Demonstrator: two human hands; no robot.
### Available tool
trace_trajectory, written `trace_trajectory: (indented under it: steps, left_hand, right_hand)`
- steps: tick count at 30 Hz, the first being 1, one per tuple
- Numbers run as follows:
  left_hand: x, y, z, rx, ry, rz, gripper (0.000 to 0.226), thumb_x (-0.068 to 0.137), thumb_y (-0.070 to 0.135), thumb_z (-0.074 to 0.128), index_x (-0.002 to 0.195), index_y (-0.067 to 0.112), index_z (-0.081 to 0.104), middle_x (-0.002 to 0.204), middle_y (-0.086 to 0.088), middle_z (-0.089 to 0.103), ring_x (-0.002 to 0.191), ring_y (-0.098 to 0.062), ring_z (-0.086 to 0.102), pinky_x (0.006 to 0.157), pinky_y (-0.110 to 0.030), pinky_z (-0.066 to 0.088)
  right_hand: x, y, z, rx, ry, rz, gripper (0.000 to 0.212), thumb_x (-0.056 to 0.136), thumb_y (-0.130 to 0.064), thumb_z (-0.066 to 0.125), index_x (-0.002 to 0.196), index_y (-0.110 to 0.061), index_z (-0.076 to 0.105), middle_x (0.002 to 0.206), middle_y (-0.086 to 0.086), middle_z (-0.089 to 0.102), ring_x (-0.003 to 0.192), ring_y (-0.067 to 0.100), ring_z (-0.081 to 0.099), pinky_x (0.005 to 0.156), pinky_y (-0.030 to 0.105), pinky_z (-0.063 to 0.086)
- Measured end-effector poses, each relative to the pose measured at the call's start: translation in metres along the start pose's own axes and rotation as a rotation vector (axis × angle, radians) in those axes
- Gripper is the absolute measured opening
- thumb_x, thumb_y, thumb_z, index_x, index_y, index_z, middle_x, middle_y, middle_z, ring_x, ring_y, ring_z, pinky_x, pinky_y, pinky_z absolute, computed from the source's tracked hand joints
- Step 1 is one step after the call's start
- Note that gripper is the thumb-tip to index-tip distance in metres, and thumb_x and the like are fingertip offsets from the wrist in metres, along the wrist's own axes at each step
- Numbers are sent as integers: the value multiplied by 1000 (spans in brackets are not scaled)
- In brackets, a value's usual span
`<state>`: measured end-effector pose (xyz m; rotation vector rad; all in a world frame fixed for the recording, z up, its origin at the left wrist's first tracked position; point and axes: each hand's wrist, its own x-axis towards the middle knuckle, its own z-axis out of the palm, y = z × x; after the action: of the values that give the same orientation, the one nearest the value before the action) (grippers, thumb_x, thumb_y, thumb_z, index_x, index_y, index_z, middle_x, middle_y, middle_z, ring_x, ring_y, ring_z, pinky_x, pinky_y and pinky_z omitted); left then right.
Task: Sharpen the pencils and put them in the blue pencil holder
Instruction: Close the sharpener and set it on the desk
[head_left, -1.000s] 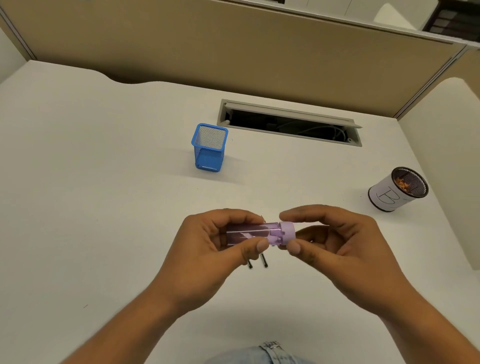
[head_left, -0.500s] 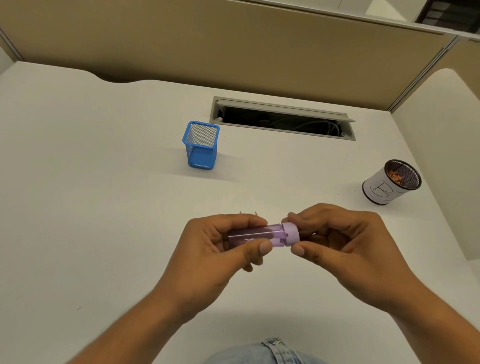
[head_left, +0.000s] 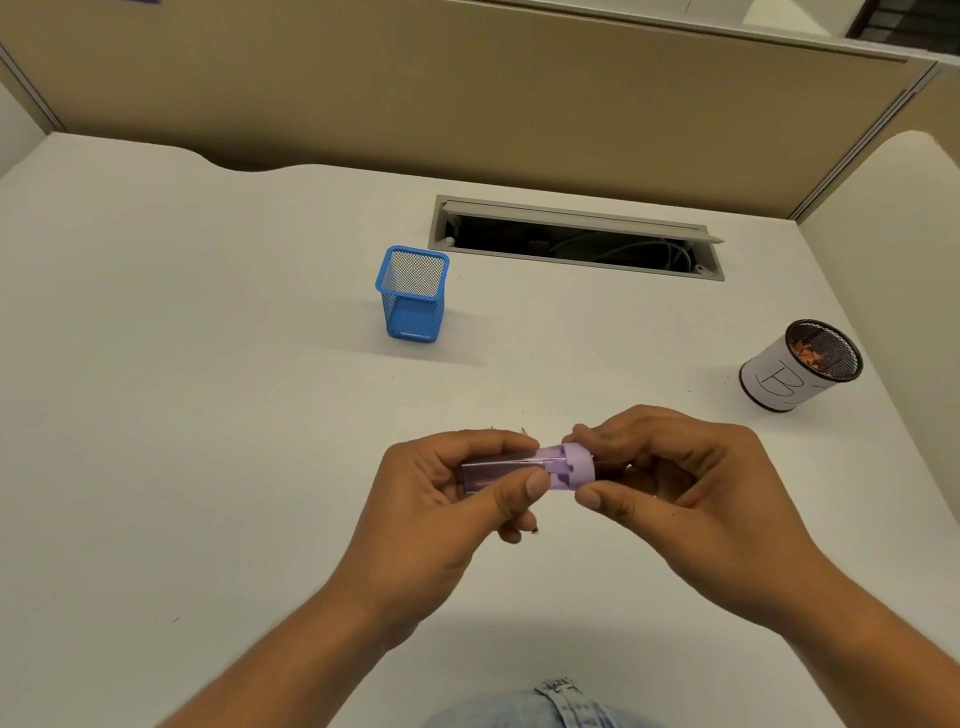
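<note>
A purple sharpener (head_left: 524, 470) with a clear body and a lilac cap lies level between both hands above the white desk (head_left: 208, 415). My left hand (head_left: 457, 499) grips its clear body. My right hand (head_left: 670, 483) pinches the cap end with thumb and fingers. Pencils on the desk are mostly hidden under my hands; only two thin tips (head_left: 523, 431) show beyond my left fingers and one dark end (head_left: 535, 530) below them. The blue mesh pencil holder (head_left: 412, 294) stands upright beyond the hands, with nothing visible in it.
A round black mesh cup (head_left: 797, 366) wrapped in white paper marked "B" holds orange shavings at the right. An open cable slot (head_left: 574, 240) runs along the back of the desk. Beige partition walls (head_left: 467, 93) close off the back and right.
Both hands with the sharpener have stayed together near the desk's front, shifting slightly. The pencil ends seen below my left hand a second ago are now almost covered.
</note>
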<state>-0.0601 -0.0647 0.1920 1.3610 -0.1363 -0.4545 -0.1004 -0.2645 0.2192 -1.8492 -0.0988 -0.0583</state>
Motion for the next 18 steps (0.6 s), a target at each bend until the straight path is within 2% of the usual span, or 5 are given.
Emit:
trace_trajectory:
  steps: [4,7,10,13,18]
  left_hand:
    - [7,-4,-7,55,-63,-3,28,69,24,82,96,19,78,87,-6,79,62,-17,72,58,-23,57]
    - [12,-12,-15,124,-111,-31,28,70,19,83,97,22,76,92,0,79,73,-17,75,65,-20,57]
    - [17,-26,-25,344,-40,-40,30,74,12,86,97,27,76,94,10,77,82,-13,73,73,-22,58]
    - [22,-40,-32,599,0,34,26,77,21,84,96,36,75,94,20,73,81,-4,68,69,-14,53]
    - [29,-72,-36,825,-29,78,26,77,30,83,100,35,73,93,21,69,88,0,62,67,-8,44]
  right_hand:
    - [-1,8,0,11,-1,53,24,73,-15,79,96,-21,76,97,-4,77,90,18,74,76,21,58]
    - [-2,23,3,-2,7,106,32,77,-4,81,100,-25,73,97,-7,78,89,18,74,73,19,57]
    - [-3,45,6,19,32,180,35,79,3,79,98,-26,72,98,-4,77,88,19,74,74,22,57]
    - [-2,65,8,-10,16,217,35,79,2,78,98,-27,72,98,-6,77,88,16,74,75,20,57]
    - [-1,97,17,-192,-11,234,33,78,-7,78,96,-33,70,97,-19,73,89,7,72,75,21,59]
